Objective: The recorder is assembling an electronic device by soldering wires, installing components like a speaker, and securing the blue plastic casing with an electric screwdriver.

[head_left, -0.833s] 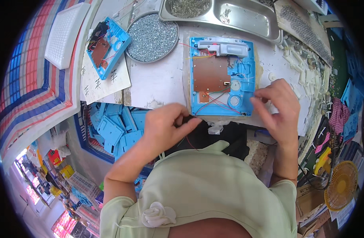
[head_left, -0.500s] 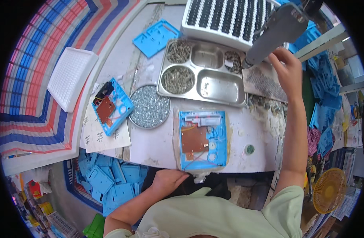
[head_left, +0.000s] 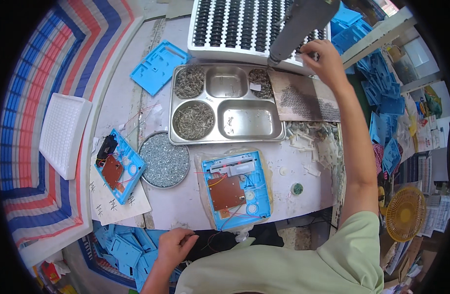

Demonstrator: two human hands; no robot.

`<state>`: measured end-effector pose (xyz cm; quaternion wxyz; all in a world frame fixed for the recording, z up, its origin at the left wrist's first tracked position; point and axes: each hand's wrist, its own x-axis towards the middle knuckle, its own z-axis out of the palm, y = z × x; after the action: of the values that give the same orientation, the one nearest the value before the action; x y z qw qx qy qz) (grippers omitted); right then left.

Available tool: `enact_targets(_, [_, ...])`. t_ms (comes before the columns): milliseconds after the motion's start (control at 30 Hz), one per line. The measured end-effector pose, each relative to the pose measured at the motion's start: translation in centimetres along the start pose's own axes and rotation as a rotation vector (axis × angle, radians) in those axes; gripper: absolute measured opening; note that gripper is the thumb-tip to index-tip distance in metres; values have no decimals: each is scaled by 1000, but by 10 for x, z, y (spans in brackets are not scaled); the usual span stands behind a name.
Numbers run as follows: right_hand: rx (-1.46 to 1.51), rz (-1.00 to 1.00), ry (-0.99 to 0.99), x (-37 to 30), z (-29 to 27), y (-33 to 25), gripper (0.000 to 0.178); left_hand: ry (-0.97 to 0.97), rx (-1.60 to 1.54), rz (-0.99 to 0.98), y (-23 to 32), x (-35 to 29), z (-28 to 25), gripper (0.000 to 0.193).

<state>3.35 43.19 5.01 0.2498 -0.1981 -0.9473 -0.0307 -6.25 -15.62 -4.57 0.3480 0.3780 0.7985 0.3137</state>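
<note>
A blue plastic housing (head_left: 237, 188) with a brown circuit board and thin wires lies on the table in front of me. My right hand (head_left: 322, 55) is stretched far forward and grips a hanging grey electric screwdriver (head_left: 296, 27) above the steel tray's far right corner. My left hand (head_left: 175, 244) hangs at the table's near edge with fingers loosely curled and nothing visible in it, just above a heap of blue housings (head_left: 124, 245) below the table.
A compartmented steel tray (head_left: 244, 120) holds screws. A round dish of screws (head_left: 165, 159) sits left of the housing. Another blue housing (head_left: 118, 164) lies on paper at left. A white rack of black parts (head_left: 234, 24) stands at the back, a blue cover (head_left: 156, 66) beside it.
My right hand left the housing and reached up to the hanging screwdriver. My left hand dropped from the housing's edge to the table's near edge. The view tilted toward the table's back.
</note>
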Motion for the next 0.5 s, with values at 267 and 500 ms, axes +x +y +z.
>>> enact_targets(267, [-39, -162, 355, -8, 28, 11, 13, 31, 58, 223, 18, 8, 5, 12])
enact_targets(500, [470, 109, 286, -38, -17, -33, 16, 145, 93, 249, 19, -10, 4, 11])
